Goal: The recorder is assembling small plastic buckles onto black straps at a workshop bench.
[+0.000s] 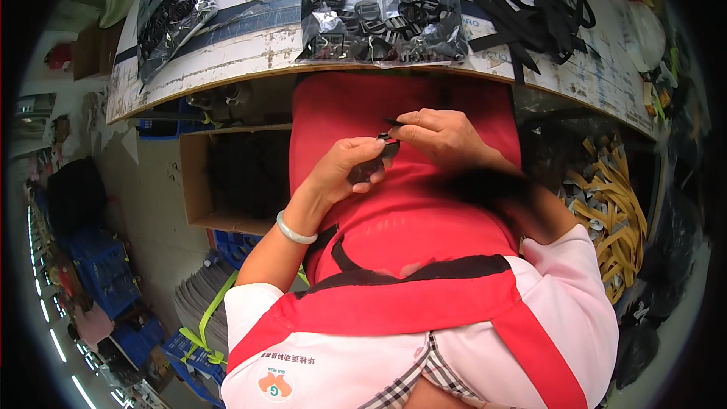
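Closest to me, over the red apron point(409, 204), my left hand point(344, 170) and right hand point(439, 135) pinch a small black buckle point(386, 144) and strap end; I judge it could slip into my lap. Beyond the apron, the scuffed white table point(250, 53) carries bagged buckles point(382, 7) and loose black straps point(530, 7).

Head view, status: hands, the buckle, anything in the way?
Left hand and right hand both pinch a small black buckle over the red apron. Nothing between them.
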Demonstrator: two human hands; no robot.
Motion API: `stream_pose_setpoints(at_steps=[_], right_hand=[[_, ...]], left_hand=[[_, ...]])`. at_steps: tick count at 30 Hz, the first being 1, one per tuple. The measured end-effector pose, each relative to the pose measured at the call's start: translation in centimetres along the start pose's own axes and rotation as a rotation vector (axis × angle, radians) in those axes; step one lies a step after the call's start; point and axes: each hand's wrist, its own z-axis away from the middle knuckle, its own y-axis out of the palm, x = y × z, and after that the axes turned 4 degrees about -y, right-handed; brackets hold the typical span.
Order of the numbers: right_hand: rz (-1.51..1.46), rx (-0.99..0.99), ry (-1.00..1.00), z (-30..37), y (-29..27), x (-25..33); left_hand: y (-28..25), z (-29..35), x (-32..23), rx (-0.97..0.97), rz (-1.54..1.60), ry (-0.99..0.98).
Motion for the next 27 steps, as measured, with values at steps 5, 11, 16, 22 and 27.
stream_pose_setpoints(at_steps=[5,11,16,22,27], right_hand=[[-0.705,-0.199,0.719,-2.5,-1.0,2.5],[-1.307,-0.103,1.134,-2.0,0.1,2.8],[-1.432,-0.217,1.157,-1.9,0.8,2.6],[-1.484,-0.437,1.094,-1.6,2.2,2.9],[-1.415,-0.478,1.019,-1.5,2.6,2.8]], left_hand=[[1.4,-0.1,0.4,-0.267,-0.088,0.21],[2.3,-0.7,0.6,-0.439,-0.368,0.478],[1.8,-1.7,0.9,-0.551,-0.748,0.801],[2.5,-2.2,1.0,-0.636,-0.846,0.898],[1.3,-2.3,1.2,-0.617,-1.131,1.09]])
